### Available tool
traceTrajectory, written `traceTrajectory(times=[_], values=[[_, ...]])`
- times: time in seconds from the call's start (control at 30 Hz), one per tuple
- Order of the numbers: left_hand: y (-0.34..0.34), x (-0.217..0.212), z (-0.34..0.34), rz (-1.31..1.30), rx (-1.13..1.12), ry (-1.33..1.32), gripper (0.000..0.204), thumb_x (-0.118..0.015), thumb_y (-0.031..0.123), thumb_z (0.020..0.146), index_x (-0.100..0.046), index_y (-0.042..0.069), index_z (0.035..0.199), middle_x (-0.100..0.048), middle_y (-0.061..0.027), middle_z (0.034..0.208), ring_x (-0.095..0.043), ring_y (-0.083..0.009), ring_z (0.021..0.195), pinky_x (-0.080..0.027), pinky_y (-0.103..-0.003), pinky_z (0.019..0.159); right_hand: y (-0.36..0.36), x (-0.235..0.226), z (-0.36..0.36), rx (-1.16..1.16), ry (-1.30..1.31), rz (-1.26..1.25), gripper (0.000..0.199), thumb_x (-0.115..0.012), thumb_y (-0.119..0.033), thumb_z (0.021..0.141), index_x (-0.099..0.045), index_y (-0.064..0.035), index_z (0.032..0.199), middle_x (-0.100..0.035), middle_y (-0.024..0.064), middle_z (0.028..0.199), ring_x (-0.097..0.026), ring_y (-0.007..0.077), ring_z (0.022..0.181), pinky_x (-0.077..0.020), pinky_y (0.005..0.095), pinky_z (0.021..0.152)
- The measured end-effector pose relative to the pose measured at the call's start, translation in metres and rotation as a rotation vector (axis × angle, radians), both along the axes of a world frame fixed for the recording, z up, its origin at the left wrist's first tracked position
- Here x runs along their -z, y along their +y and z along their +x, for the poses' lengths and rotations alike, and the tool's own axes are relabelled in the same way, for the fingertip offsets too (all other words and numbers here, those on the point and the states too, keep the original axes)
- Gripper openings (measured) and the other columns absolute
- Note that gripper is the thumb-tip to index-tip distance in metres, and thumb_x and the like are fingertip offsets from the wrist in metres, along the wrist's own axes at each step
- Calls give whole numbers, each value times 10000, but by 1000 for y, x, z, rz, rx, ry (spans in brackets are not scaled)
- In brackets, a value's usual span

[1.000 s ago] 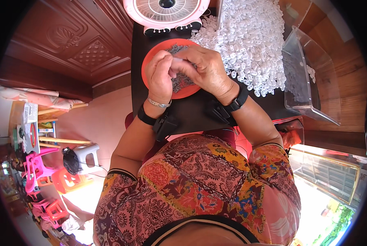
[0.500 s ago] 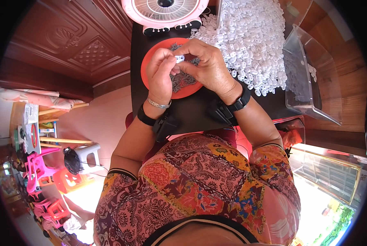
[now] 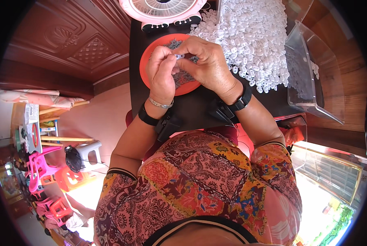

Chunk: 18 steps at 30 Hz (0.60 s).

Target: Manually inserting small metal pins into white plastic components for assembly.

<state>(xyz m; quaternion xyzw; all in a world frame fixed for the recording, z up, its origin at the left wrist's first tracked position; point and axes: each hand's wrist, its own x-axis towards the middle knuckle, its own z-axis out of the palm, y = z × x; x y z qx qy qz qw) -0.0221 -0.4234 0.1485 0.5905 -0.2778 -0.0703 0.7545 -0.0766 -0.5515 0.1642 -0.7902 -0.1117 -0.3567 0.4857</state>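
Both hands meet above an orange-red plate (image 3: 144, 65) that holds many small grey pieces (image 3: 184, 78). My left hand (image 3: 162, 76) pinches a small white oval plastic piece (image 3: 179, 56) with dark holes between thumb and forefinger. From the other side, my right hand (image 3: 210, 67) is closed at the same piece, its thumb and forefinger tips touching it. Anything small in the right fingertips is too hidden to make out. To the right of the plate lies a large heap of similar white oval pieces (image 3: 253, 45).
A pink fan (image 3: 163, 12) stands behind the plate on the dark table (image 3: 187, 112). A clear plastic bin (image 3: 302, 82) sits tilted at the table's right side, beside the heap. Plastic stools (image 3: 89, 153) stand on the floor to the left.
Both hands stay together over the plate, the white piece still between their fingertips. The piece looks slightly turned. The whole view has shifted a little.
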Motion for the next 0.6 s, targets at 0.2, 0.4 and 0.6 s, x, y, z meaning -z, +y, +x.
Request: traceTrajectory(times=[0.2, 0.4, 0.6], values=[[2, 3, 5, -62, 79, 72, 136, -482, 164, 895, -521, 35, 875, -536, -13, 727, -463, -65, 600, -366, -205, 569, -3, 5, 4, -35, 41, 42, 246, -753, -42, 668, -621, -51, 876, -628, 83, 763, -642, 233, 662, -514, 298, 584], [0, 3, 8, 11, 106, 117, 173, -458, 189, 908, -527, 36, 865, -531, -9, 720, -458, -59, 587, -364, -200, 550, -4, 1, -1, 29, 151, -57, 178, -743, -35, 726, -620, -32, 854, -632, 60, 747, -633, 142, 658, -494, 244, 583], [2, 3, 5, 39, 105, 116, 188, -437, 174, 904, -532, 35, 821, -510, -3, 691, -406, -56, 523, -311, -199, 476, -4, 8, 2, -21, 85, -48, 211, -740, -91, 696, -614, -63, 863, -634, 82, 723, -635, 250, 640, -500, 315, 553]])
